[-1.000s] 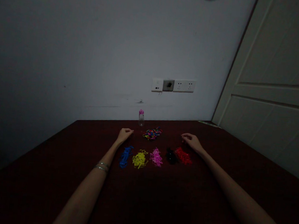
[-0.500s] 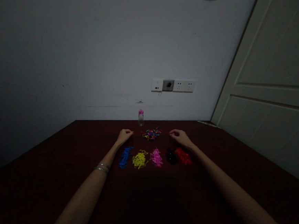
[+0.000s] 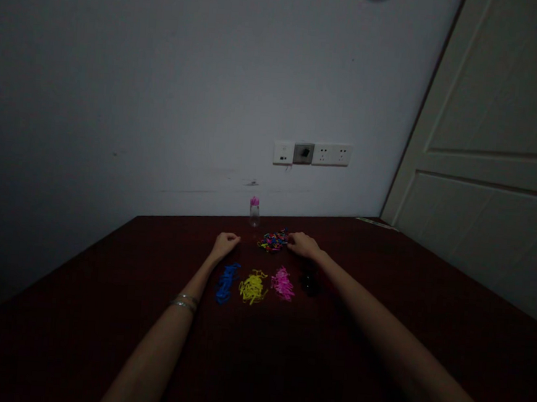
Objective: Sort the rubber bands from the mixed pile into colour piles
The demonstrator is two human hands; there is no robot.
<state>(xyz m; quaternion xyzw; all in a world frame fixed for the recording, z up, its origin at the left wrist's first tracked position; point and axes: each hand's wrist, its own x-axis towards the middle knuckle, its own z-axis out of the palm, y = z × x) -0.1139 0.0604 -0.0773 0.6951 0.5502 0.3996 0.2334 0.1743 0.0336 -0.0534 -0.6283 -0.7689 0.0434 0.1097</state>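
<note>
My right hand [image 3: 303, 244] reaches to the right edge of a mixed heap of small coloured bands [image 3: 272, 241], like little elastics. Its fingers are bent together at the heap; anything between them is too small to make out. On the left, my left hand [image 3: 225, 245] rests on the table with fingers curled closed, and no object shows in it. Nearer to me lie sorted piles: blue bands [image 3: 227, 282], yellow bands [image 3: 253, 287], pink bands [image 3: 283, 284] and dark bands [image 3: 309, 282]. My right forearm hides the red pile.
A clear bottle with a pink top [image 3: 254, 212] stands behind the heap, near the wall. Sockets and switches [image 3: 312, 154] are set in the wall above the dark red table [image 3: 103, 287]. A pale panelled door [image 3: 494, 169] rises at the right.
My right hand has moved left onto the edge of the mixed heap, and its forearm now covers the red pile. My left hand stays where it was.
</note>
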